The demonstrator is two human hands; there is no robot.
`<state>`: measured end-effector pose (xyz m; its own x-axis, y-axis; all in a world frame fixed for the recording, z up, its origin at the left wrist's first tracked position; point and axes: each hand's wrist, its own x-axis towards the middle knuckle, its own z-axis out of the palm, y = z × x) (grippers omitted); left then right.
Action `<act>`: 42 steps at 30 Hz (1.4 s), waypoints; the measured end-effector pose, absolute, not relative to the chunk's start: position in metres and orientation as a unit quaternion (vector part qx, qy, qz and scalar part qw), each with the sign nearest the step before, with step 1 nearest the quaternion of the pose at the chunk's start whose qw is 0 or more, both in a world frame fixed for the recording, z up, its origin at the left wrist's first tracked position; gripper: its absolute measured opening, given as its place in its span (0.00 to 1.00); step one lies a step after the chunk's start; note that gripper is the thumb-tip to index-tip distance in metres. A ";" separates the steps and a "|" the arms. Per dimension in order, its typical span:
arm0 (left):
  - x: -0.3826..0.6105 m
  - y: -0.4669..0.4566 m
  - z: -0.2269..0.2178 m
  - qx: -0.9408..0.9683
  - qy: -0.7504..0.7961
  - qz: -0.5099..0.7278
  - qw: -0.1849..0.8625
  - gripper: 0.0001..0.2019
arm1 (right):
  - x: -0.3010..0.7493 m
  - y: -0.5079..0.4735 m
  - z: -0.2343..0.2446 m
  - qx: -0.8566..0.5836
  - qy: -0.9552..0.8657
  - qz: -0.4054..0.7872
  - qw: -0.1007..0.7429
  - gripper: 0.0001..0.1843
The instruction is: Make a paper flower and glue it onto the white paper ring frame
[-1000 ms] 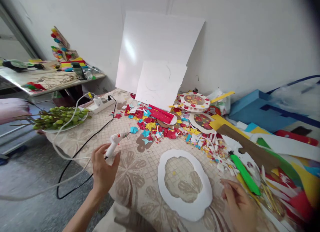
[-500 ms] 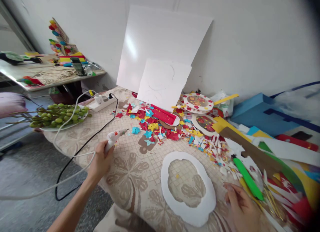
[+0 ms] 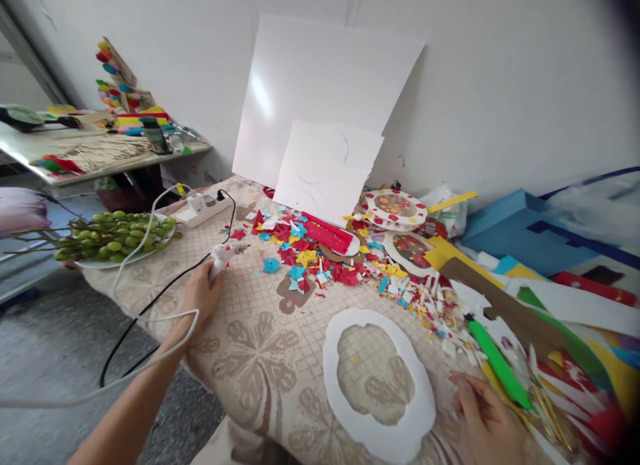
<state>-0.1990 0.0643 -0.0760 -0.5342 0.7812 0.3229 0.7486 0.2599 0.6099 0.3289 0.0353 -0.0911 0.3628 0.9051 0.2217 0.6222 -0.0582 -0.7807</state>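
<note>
My left hand [image 3: 199,293] is closed around the handle of a white hot glue gun [image 3: 223,254], down near the patterned tablecloth with its nozzle aimed at the paper scraps. The gun's white cord [image 3: 150,348] trails off to the left. My right hand [image 3: 484,418] rests at the lower right with its fingers curled, beside a white foam ring with a scalloped cut-out [image 3: 377,382]. Whether it holds anything is unclear. Just above that hand lies a green utility knife [image 3: 496,363].
Red, yellow and blue paper scraps [image 3: 320,255] litter the table's middle. Decorated round plates [image 3: 395,208] and white boards [image 3: 320,98] stand at the back. A plate of green fruit [image 3: 113,235] and a power strip [image 3: 200,207] sit left. Coloured sheets [image 3: 565,298] pile up on the right.
My left hand has carried the glue gun away from me, up and left, and lowered it to the tablecloth. My right hand has barely moved.
</note>
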 end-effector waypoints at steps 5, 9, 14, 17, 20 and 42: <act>-0.193 0.055 -0.082 0.484 0.782 0.392 -0.007 0.23 | 0.329 0.035 -0.091 -0.707 -0.546 0.160 0.421 0.21; -0.178 0.036 -0.092 0.491 0.781 0.383 -0.046 0.27 | 0.330 0.034 -0.093 -0.709 -0.529 0.178 0.430 0.22; -0.138 0.007 -0.098 0.554 0.731 0.387 -0.093 0.27 | 0.334 0.034 -0.098 -0.710 -0.515 0.196 0.439 0.24; -0.110 0.003 -0.090 0.619 0.692 0.368 -0.043 0.21 | 0.331 0.035 -0.096 -0.709 -0.514 0.194 0.443 0.25; -0.092 0.020 -0.082 0.662 0.659 0.353 0.052 0.18 | 0.326 0.035 -0.092 -0.706 -0.519 0.186 0.445 0.25; -0.108 0.117 -0.065 0.676 0.691 0.256 -0.014 0.20 | 0.331 0.036 -0.102 -0.691 -0.526 0.203 0.452 0.23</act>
